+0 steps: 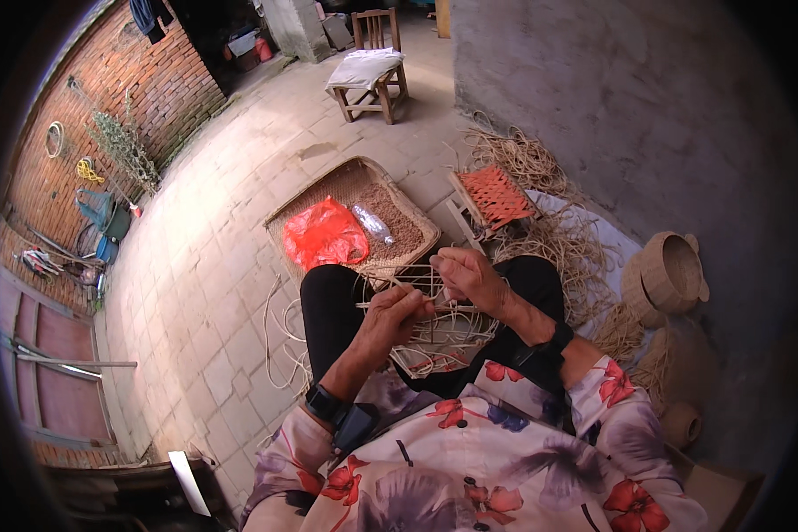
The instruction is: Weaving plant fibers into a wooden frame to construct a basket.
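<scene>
Both hands meet over my lap at a wire-like frame (427,330) with open squares. My left hand (394,314) is closed, thumb and fingers pinched on a thin pale cord at the frame's near left side. Slightly higher and to the right, my right hand (472,277) is also closed, its fingers curled on the cord; its exact grip is partly hidden. Loose loops of pale cord (279,341) hang from the frame beside my left knee and between my legs.
Ahead, a shallow woven tray (361,163) holds a red plastic bag (325,234), a clear packet and brown bits. To its right stand a stool with an orange woven seat (495,196), heaps of cord (576,253) and woven baskets (645,288). Farther off is a wooden chair (370,71).
</scene>
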